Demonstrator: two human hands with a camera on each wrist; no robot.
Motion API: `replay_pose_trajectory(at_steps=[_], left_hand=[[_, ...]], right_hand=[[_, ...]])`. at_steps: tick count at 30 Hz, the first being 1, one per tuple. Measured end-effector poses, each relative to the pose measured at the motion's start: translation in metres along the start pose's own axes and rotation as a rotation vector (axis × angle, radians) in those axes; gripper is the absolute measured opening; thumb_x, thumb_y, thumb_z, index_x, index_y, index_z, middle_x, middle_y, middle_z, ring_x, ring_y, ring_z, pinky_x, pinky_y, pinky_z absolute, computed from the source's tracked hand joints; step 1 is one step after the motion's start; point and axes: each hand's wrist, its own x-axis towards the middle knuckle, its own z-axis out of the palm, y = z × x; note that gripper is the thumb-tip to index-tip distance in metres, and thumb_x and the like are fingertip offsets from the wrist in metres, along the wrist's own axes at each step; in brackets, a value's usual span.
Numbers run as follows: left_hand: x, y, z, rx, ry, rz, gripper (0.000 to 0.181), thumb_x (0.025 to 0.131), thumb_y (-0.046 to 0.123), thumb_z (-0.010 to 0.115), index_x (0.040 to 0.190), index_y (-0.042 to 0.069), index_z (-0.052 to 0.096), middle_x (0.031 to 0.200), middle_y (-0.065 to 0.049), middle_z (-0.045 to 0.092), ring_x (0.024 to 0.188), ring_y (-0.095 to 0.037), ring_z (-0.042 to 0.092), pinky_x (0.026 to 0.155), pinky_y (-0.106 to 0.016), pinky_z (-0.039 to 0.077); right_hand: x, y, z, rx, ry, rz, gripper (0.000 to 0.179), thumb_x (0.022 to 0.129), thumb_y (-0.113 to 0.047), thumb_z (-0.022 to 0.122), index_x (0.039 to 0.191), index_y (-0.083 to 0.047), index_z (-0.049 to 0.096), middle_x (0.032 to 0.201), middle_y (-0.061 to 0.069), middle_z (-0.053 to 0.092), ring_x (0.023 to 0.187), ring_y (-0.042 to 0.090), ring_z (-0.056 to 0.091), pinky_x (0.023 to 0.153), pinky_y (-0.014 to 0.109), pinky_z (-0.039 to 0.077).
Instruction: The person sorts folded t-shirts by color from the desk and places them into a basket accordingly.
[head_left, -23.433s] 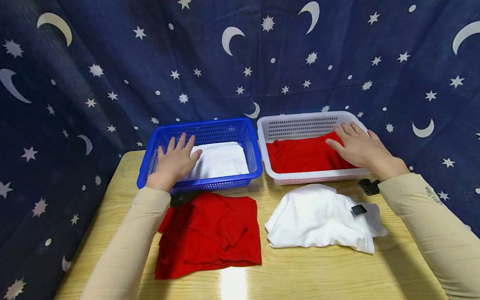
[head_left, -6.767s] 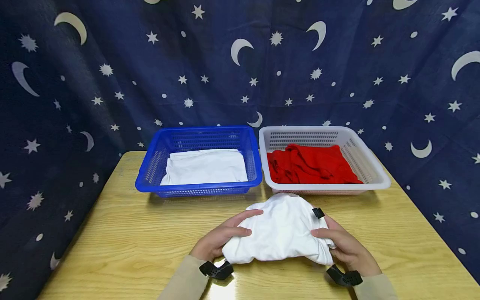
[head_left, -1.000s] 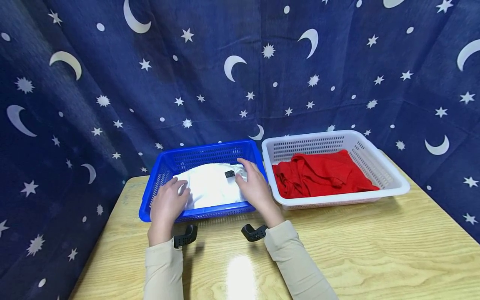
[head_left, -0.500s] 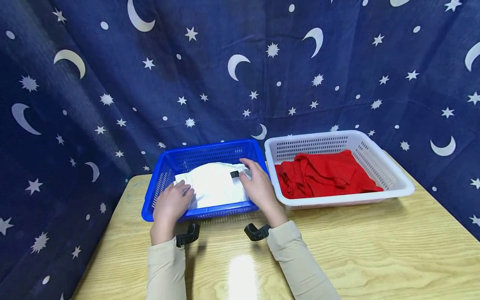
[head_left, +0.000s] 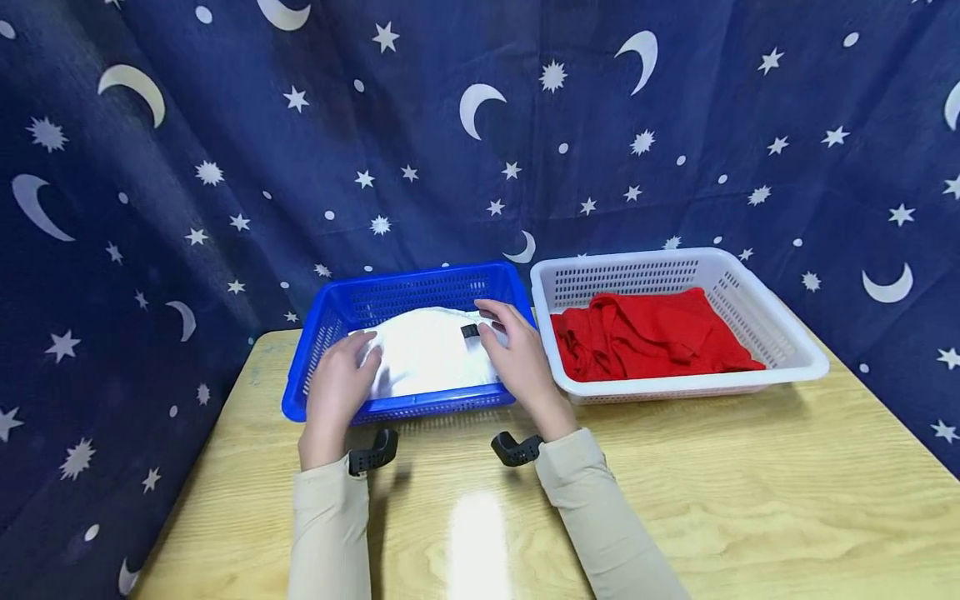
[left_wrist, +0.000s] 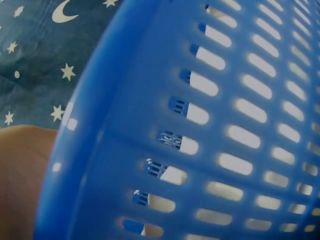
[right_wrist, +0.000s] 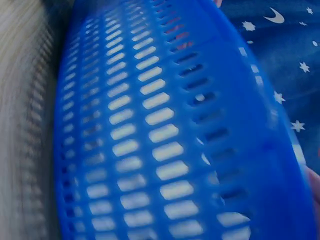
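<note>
A white cloth garment [head_left: 427,354] with a small black tag [head_left: 469,331] lies inside the blue basket [head_left: 405,407]. My left hand [head_left: 339,379] reaches over the basket's left front rim, its loosely bent fingers at the garment's left side, thumb apart. Over the right end is my right hand [head_left: 520,354], thumb and forefinger spread beside the tag, the other fingers partly hidden. Slotted blue wall fills both wrist views; a bit of the left hand [left_wrist: 25,175] shows beyond the rim in one, and a sliver of the right hand [right_wrist: 314,187] in the other.
To the right stands a white basket [head_left: 697,388] holding red cloth [head_left: 652,337]. Both baskets sit toward the back of a wooden table [head_left: 675,483]. Behind hangs a dark blue curtain [head_left: 420,108] with moons and stars. Black wrist mounts [head_left: 516,450] jut from both sleeves.
Earlier the red cloth moved from the table into the white basket, and the white garment went from the table into the blue one. Lately the hands stay nearly still, the left fingers loosening slightly.
</note>
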Motion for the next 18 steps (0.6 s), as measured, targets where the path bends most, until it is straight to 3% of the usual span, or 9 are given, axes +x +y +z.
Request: replay_pose_trajectory(at_steps=[6,10,14,18], left_hand=[[0.005,0.004,0.007,-0.03,0.05,0.03,0.038,0.09,0.026,0.048,0.125,0.01,0.053,0.126,-0.013,0.05,0.118,-0.033,0.041,0.097,-0.047,0.03],[0.001,0.006,0.012,0.028,0.059,0.046,0.039,0.09,0.028,0.049,0.125,0.013,0.052,0.125,-0.01,0.051,0.116,-0.031,0.044,0.092,-0.048,0.035],[-0.003,0.007,0.015,0.108,0.069,0.082,0.04,0.09,0.03,0.049,0.125,0.013,0.052,0.126,-0.009,0.051,0.117,-0.03,0.043,0.091,-0.049,0.036],[-0.001,0.004,0.011,0.142,-0.037,0.086,0.049,0.092,0.036,0.043,0.133,0.009,0.042,0.135,-0.016,0.039,0.124,-0.036,0.033,0.096,-0.054,0.027]], right_hand=[[-0.003,-0.005,-0.038,-0.107,-0.02,-0.12,0.038,0.091,-0.027,0.05,0.128,-0.02,0.049,0.131,-0.005,0.044,0.12,0.009,0.038,0.097,0.034,0.034],[-0.014,-0.012,-0.071,-0.196,-0.119,-0.114,0.049,0.087,-0.034,0.056,0.133,-0.023,0.042,0.139,-0.003,0.033,0.127,0.016,0.029,0.098,0.046,0.031],[-0.017,-0.006,-0.101,-0.36,-0.217,-0.115,0.054,0.087,-0.035,0.055,0.136,-0.021,0.038,0.142,0.004,0.028,0.129,0.024,0.026,0.099,0.05,0.027],[-0.008,0.013,-0.134,-0.578,-0.258,-0.134,0.053,0.088,-0.019,0.056,0.137,-0.01,0.036,0.14,0.013,0.031,0.127,0.03,0.028,0.1,0.052,0.022]])
